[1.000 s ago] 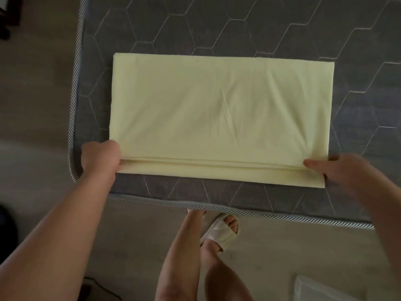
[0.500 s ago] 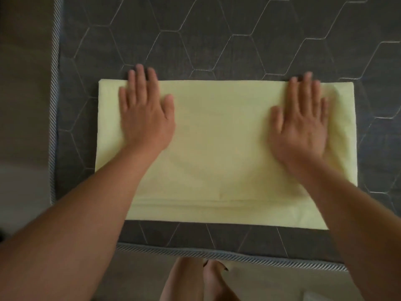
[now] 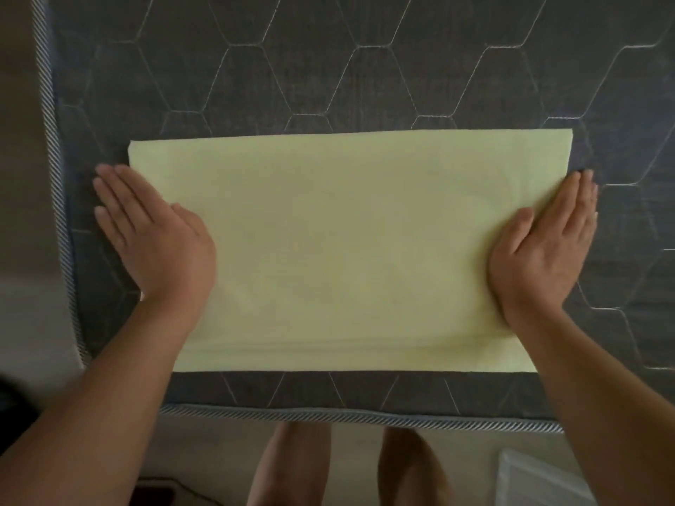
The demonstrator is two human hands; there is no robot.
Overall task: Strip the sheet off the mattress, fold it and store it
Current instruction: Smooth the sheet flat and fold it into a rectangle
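Folded yellow sheet lies near edge of bare mattress — left hand, right hand flat, fingers straight, gripping nothing, pressing sheet's ends, likely smoothing creases.

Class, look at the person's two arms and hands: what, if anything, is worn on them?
Nothing is worn on them. The left hand and right hand are bare, with no gloves, rings, watch or bracelet in view. Both forearms are bare down to the frame's edge, with no sleeve showing.
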